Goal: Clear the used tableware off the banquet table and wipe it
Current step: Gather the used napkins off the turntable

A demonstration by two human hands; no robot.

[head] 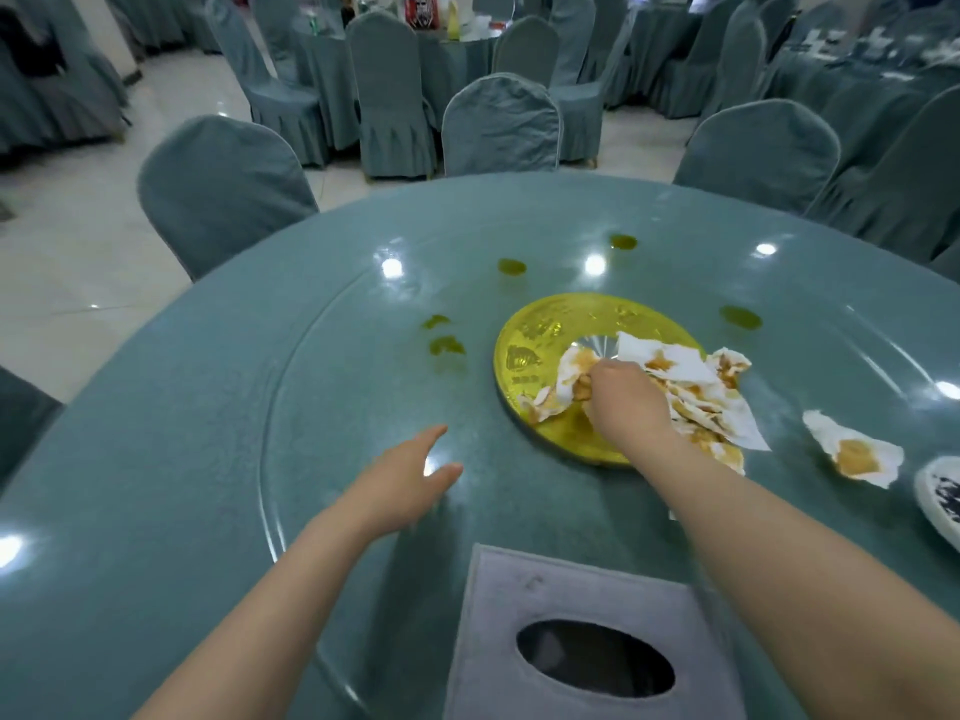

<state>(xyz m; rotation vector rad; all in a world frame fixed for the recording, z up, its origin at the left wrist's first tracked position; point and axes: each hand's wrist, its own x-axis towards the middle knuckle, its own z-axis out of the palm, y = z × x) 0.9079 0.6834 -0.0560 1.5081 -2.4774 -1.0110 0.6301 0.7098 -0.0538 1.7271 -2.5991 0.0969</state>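
A round yellow plate (540, 340) lies on the glass turntable (332, 356) of the teal banquet table (171, 407). Stained white paper napkins (685, 376) are heaped on the plate's right half. My right hand (626, 400) grips this wad of napkins on the plate. My left hand (410, 483) hovers flat and open over the turntable, left of the plate, holding nothing. Another stained napkin (852, 454) lies alone to the right. Several greenish-yellow sauce spots (445, 346) dot the glass.
A grey tissue box (587, 605) with an oval opening sits at the near edge. A white dish (940, 498) with dark residue shows at the right border. Covered chairs (223, 194) ring the table; other set tables stand behind.
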